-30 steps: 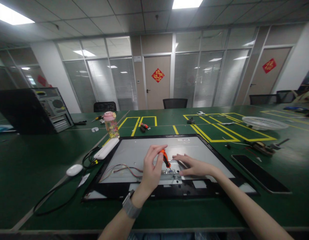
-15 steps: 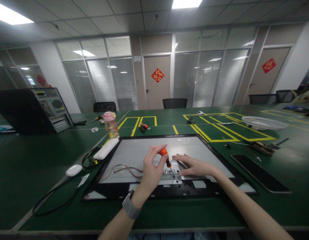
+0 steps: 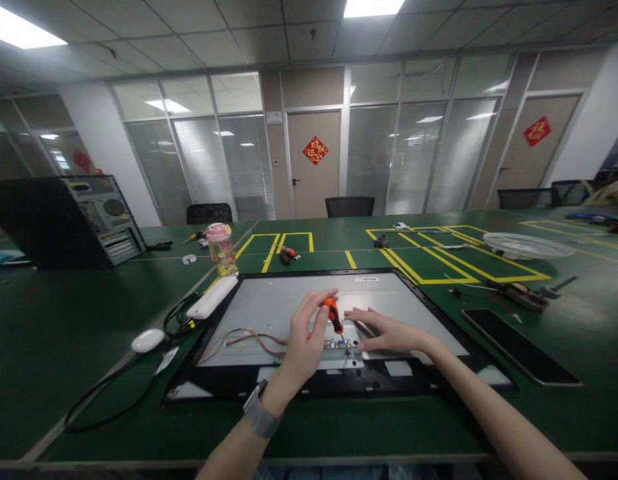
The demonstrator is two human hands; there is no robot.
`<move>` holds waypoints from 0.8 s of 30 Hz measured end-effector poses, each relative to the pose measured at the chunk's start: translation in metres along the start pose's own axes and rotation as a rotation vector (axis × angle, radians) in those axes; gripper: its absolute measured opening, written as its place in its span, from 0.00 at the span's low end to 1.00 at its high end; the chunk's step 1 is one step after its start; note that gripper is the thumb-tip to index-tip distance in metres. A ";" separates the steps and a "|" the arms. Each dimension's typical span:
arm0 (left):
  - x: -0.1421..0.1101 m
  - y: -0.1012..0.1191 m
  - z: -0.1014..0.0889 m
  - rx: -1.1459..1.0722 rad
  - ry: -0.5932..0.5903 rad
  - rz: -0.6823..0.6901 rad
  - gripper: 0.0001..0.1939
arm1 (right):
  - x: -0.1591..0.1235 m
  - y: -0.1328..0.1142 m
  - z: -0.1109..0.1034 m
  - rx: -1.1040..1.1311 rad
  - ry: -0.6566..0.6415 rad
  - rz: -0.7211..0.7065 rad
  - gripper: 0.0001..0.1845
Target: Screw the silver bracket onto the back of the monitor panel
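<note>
An opened monitor lies face down on the green table, its grey metal back plate showing inside a black frame. My left hand pinches a small orange-handled screwdriver, held upright with its tip on a small circuit board near the panel's lower edge. My right hand lies flat with fingers stretched out on the panel just right of that board, holding nothing. Red and white wires run over the panel left of my left hand.
A white mouse with a black cable, a white bar and a pink-capped bottle lie to the left. A PC tower lies far left. A black strip, small tools and a fan grille sit to the right.
The fingers of my left hand have shifted slightly round the screwdriver handle, which stays on the same spot. My right hand has not moved.
</note>
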State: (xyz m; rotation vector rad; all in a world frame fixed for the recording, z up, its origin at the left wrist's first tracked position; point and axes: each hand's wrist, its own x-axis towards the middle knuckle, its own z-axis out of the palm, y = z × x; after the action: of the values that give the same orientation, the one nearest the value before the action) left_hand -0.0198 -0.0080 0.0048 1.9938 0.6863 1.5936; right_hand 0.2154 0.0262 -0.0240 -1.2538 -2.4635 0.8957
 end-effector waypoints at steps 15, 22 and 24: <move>-0.001 0.002 0.000 -0.084 -0.059 -0.013 0.16 | 0.001 -0.001 0.001 -0.007 0.001 0.004 0.42; -0.002 0.000 0.001 -0.100 -0.049 -0.048 0.16 | 0.000 -0.003 0.000 -0.011 -0.008 0.015 0.42; -0.003 -0.002 0.002 -0.126 -0.031 -0.072 0.17 | 0.000 -0.004 -0.001 -0.005 -0.009 0.017 0.43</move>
State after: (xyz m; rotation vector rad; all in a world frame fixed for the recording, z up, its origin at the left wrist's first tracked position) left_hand -0.0187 -0.0087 0.0010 1.8784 0.6223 1.5224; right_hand 0.2134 0.0243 -0.0211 -1.2773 -2.4669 0.9016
